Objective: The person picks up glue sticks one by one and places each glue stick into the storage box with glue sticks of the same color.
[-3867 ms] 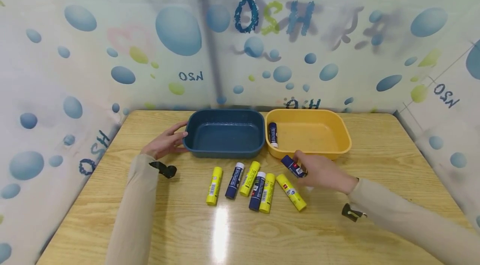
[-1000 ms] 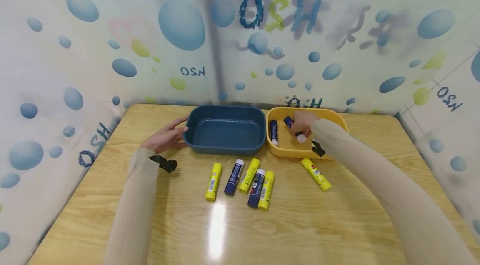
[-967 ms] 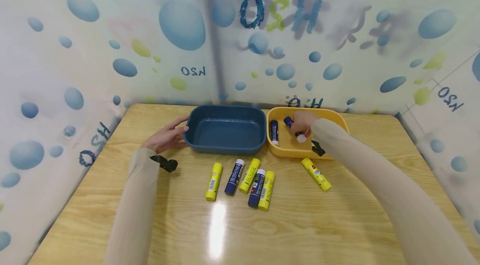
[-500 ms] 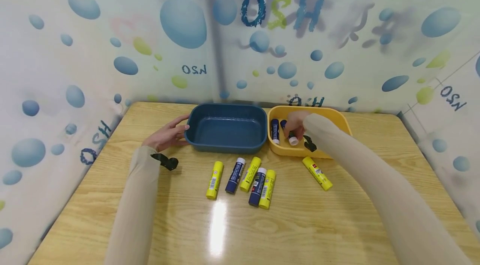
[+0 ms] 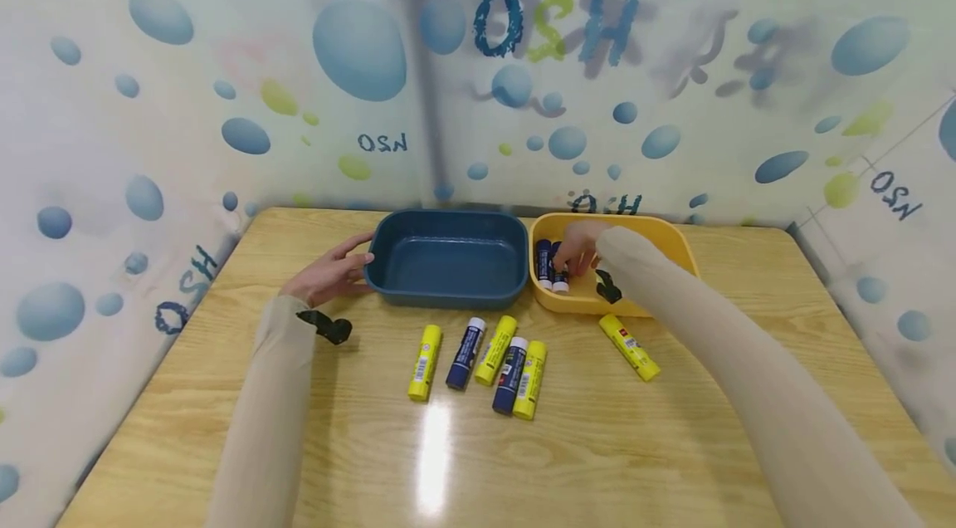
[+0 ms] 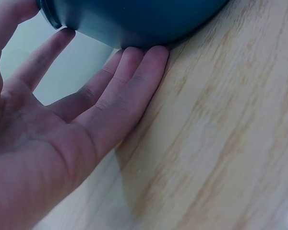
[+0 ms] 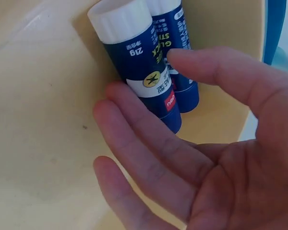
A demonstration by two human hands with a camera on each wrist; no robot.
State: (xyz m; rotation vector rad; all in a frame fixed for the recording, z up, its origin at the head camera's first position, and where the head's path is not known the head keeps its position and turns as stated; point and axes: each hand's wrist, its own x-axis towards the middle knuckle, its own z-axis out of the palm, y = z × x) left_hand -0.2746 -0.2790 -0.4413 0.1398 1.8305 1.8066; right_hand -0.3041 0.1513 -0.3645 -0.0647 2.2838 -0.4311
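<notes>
In the yellow bin, my right hand holds a navy glue stick with a white cap, thumb at one side and fingertips at the other. A second navy glue stick lies right alongside it against the bin's left wall. My left hand rests at the left end of the dark blue bin. In the left wrist view, its loosely extended fingers touch the bin's outer wall low down, with another digit up at the rim. Nothing lies inside the blue bin.
On the wooden table before the bins lie yellow glue sticks and navy glue sticks, several in all. One more yellow glue stick lies apart, under the yellow bin's front edge. A patterned backdrop stands behind the table.
My right hand has carried the navy glue stick from before the yellow bin into it, then left beside the other. The rightmost yellow stick has shifted right. My left hand stays put.
</notes>
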